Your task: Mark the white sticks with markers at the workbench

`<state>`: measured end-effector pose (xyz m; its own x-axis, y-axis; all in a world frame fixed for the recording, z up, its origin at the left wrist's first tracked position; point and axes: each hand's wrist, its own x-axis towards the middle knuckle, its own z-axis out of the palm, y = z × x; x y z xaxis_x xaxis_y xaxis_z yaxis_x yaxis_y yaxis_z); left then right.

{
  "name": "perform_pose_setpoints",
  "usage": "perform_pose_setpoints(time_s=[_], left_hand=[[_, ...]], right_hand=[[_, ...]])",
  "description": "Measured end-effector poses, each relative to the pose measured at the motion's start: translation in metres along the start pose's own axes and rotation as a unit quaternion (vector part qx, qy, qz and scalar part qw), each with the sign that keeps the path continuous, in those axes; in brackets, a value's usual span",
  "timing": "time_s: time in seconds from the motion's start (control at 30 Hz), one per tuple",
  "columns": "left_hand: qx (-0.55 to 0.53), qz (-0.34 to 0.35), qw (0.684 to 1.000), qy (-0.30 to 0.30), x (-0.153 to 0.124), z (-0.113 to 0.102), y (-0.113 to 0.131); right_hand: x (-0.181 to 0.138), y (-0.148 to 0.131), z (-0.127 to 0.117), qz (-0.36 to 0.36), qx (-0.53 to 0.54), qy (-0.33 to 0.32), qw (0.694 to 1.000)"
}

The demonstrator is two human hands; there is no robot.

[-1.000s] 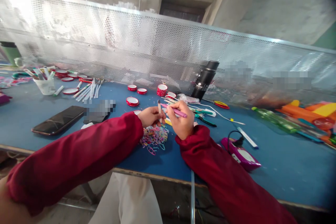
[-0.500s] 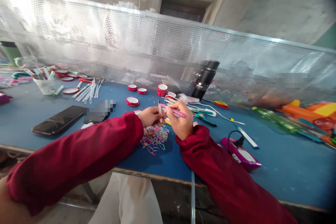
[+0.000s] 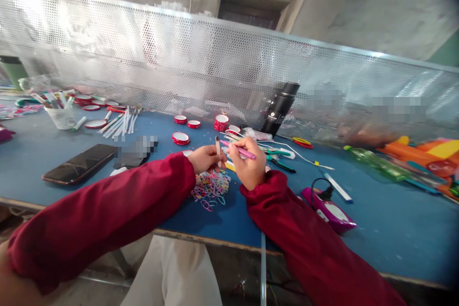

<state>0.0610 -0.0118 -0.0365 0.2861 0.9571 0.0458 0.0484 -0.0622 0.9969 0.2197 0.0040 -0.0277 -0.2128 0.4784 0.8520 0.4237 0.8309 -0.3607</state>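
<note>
Left hand (image 3: 205, 158) tight around pale, dark-tipped stick (image 3: 218, 147), right hand (image 3: 251, 167) around purple pen (image 3: 246, 153)

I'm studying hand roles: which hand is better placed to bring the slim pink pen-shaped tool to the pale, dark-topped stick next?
Right, probably: the right hand grips the pink tool, narrow end toward the pale stick. The left hand holds that stick nearly upright.
</note>
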Motion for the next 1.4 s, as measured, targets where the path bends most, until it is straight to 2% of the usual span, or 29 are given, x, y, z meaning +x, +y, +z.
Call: perform_pose_setpoints(time_s=[1.4], left_hand=[[-0.021, -0.004, 1.0, -0.005, 0.0001, -0.0016, -0.001]], right_hand=[[-0.0005, 0.0032, 0.001, 0.011, 0.004, 0.012, 1.0]])
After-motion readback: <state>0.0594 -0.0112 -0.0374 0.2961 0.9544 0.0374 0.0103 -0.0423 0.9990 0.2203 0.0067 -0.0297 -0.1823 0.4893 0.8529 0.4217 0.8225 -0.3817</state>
